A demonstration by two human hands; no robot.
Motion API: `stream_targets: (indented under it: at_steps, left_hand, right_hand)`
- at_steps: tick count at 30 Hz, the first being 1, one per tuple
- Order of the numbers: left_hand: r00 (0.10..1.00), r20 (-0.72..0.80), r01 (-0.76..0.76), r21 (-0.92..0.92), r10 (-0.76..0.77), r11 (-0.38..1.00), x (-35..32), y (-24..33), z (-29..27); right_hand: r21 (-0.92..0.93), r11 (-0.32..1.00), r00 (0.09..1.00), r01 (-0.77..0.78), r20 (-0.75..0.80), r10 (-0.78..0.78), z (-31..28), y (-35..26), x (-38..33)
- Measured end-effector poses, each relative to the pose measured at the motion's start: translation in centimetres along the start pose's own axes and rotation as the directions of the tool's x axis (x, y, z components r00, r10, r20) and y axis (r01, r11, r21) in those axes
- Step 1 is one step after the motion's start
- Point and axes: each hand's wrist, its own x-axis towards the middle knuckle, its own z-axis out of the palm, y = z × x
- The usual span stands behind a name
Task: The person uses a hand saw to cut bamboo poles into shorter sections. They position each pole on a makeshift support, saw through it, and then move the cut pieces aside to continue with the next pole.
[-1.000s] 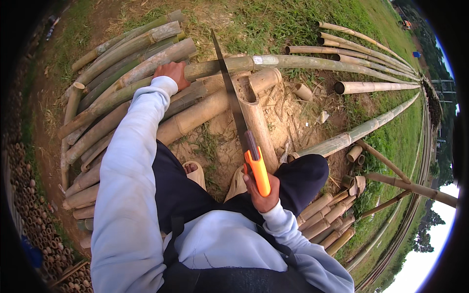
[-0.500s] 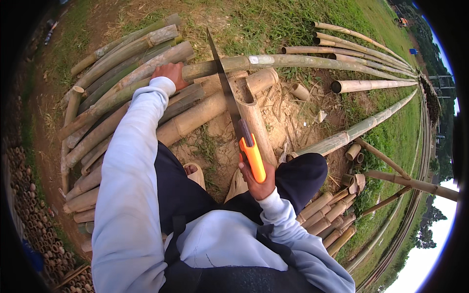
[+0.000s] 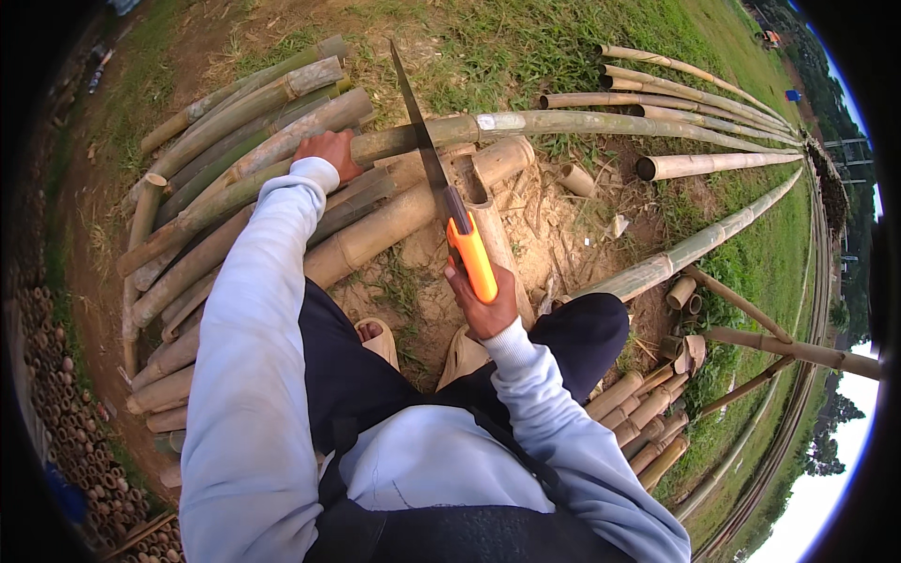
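A hand saw (image 3: 427, 141) with a dark blade and an orange handle is in my right hand (image 3: 488, 305), fingers wrapped round the grip. Its blade lies across a long greenish bamboo pole (image 3: 554, 122) that runs from the left pile far off to the right. To the left of the blade, my left hand (image 3: 328, 155) is closed over that same pole and presses on it. Under the pole sits a thick bamboo log (image 3: 375, 230), with a notched bamboo piece (image 3: 493, 235) beside the blade.
Cut bamboo lengths (image 3: 197, 225) are stacked at the left. Several long poles (image 3: 694, 94) lie on the grass at the right, with short offcuts (image 3: 643, 413) below them. Sawdust covers the ground (image 3: 544, 225) in front of my feet. At the lower left is a heap of short bamboo rings (image 3: 75, 403).
My right hand and the saw have moved forward, away from my body, so the handle is closer to the pole. My left hand stays on the pole.
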Motion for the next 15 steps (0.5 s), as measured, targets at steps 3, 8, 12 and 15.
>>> stream_targets:
  at_steps: [3, 8, 12, 15]
  left_hand:
    - [0.998, 0.052, 0.017, 0.007, -0.018, 1.000, -0.1, -0.2, 0.2]
    - [0.999, 0.037, 0.032, -0.008, -0.031, 0.999, 0.2, 0.6, 0.6]
    - [1.000, 0.009, -0.004, -0.002, 0.004, 1.000, 0.8, 1.0, 0.2]
    - [1.000, -0.008, -0.029, -0.006, 0.029, 1.000, 0.6, 0.6, 0.7]
  right_hand:
    - [-0.050, 0.994, 0.995, -0.099, 0.029, 0.100, -3.8, 0.5, -10.6]
    - [-0.074, 0.997, 1.000, 0.001, -0.006, -0.001, -3.5, 1.4, -8.4]
    - [-0.070, 0.987, 0.990, 0.142, -0.011, -0.143, 0.5, 0.3, 5.6]
    - [-0.084, 0.990, 0.993, 0.115, -0.021, -0.117, 1.1, 1.2, 4.3]
